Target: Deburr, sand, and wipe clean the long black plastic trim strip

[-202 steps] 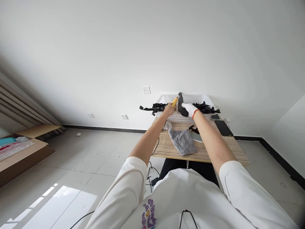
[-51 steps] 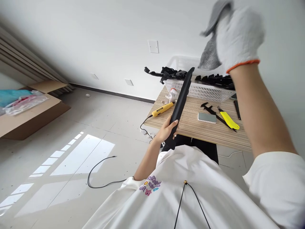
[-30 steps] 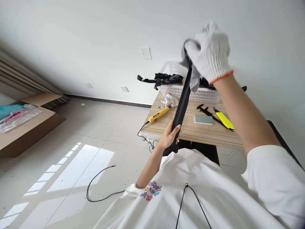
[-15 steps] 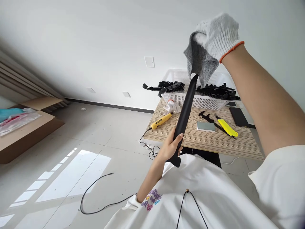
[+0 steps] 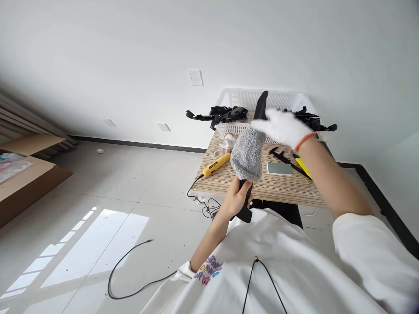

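My bare left hand is closed round the lower end of a long black plastic strip, which is held tilted up in front of me. A grey towelling cloth is folded over the strip's middle, just above that hand. My right hand, in a white knitted glove with an orange cuff, is at the cloth's upper edge with its thumb side across the strip. It is slightly blurred, and its other fingers are partly hidden. The strip's upper tip stands out above the cloth.
A white plastic basket with several black strips is at the back of the wooden table. On the table lie a yellow corded tool, a white glove, a grey-green block, black calipers and a yellow-handled knife.
My right hand has come down with the cloth from above the strip's tip, and the cloth now wraps the strip's middle. My left hand keeps its hold. The view has shifted slightly right.
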Available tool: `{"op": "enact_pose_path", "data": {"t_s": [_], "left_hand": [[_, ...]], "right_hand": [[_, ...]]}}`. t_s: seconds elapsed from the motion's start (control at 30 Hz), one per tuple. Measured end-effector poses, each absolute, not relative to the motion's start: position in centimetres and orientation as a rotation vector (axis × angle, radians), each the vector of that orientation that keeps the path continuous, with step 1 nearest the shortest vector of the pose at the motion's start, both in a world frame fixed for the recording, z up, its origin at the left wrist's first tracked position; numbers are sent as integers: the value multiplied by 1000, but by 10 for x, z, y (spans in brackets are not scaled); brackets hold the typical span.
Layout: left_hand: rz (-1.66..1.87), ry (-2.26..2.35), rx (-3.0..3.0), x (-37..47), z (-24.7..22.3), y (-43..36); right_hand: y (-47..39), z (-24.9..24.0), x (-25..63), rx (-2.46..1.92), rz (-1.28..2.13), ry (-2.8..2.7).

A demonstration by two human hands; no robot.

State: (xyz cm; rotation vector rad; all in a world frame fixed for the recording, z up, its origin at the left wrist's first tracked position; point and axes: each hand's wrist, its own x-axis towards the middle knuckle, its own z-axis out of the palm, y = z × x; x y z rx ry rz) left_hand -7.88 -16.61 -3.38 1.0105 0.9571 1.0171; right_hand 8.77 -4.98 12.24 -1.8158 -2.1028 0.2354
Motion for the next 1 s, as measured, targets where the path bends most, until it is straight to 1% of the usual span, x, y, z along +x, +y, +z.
{"op": "enact_pose_path", "data": {"t_s": [0.07, 0.1, 0.2, 0.23, 0.33, 0.43, 0.53, 0.67, 0.87, 1.0], "left_hand": [[1061, 969, 1024, -72, -39, -163], [1083, 984, 1035, -70, -41, -161], [1121, 1058, 1127, -65, -47, -154], [1141, 1083, 1191, -64, -49, -152], [1204, 1162, 1408, -64, -49, -147], [1209, 1184, 1485, -63, -48, -145], [1155, 1145, 1445, -63, -50, -144], [1074, 1182, 1465, -66, -57, -148], [992, 1164, 1560, -71, -74, -154], [999, 1178, 1582, -73, -79, -157]], "right_hand": [[-65, 89, 74, -1851, 446, -2027], [-77, 74, 65, -1847, 451, -1980], [-121, 40, 41, -1901, 144, -1768], [-134, 33, 36, -1889, 104, -1783], [-151, 23, 25, -1917, 151, -1926], [-135, 25, 20, -1928, 154, -1851], [-105, 33, 17, -1832, 129, -1733], [-61, 47, 22, -1724, 110, -1711], [5, 84, 44, -1832, 18, -1570], [16, 94, 52, -1800, -56, -1610]]}}
